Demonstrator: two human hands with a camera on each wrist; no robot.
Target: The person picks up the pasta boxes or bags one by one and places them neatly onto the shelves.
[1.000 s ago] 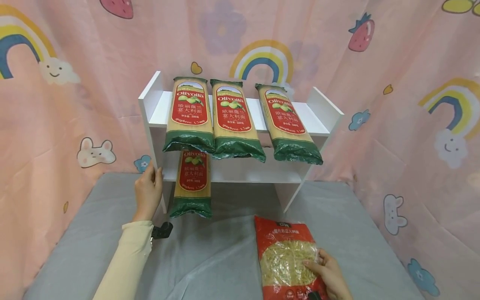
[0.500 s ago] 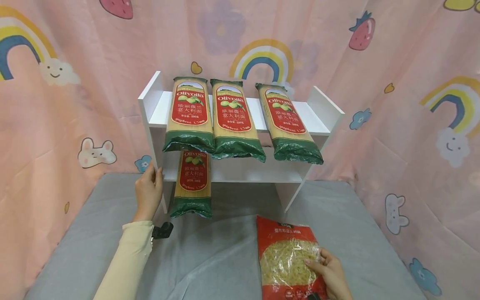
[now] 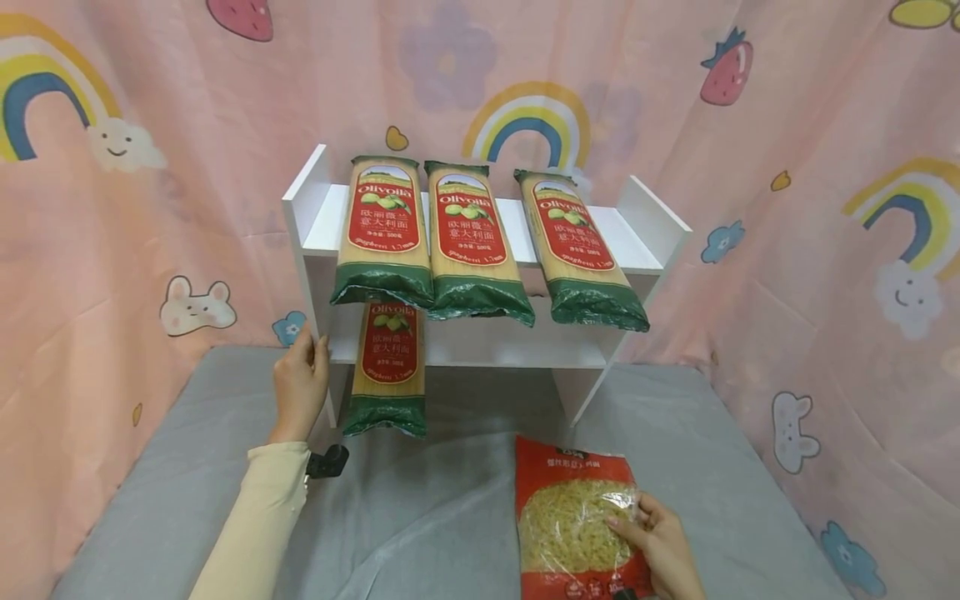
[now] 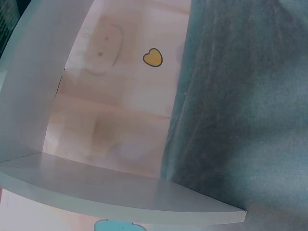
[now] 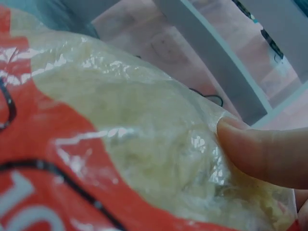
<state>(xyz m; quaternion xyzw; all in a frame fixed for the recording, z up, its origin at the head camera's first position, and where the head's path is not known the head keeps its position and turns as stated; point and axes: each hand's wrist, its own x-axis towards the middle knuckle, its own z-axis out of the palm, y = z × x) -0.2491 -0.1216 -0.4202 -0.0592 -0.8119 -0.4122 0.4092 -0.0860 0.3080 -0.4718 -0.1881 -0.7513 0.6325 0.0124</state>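
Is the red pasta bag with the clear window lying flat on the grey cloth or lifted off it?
Cannot tell for sure. The red pasta bag appears to lie along the grey cloth, gripped at its right edge by the right hand.

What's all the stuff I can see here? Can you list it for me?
Spaghetti packs: four, green and red with yellow pasta; three lie across the top shelf with their ends overhanging, one hangs off the lower shelf at the left.
Shelf rack: one, white, two tiers, standing at the back of the grey surface.
Pasta bag: one, red with a clear window showing pale short pasta, lying on the grey surface at front right.
Grey cloth: one, covering the surface.
Curtain: pink, printed with rainbows, strawberries, bunnies and clouds, all around.
Left hand: cream sleeve, grips the rack's left side panel.
Right hand: holds the pasta bag's right edge, thumb on the clear window.
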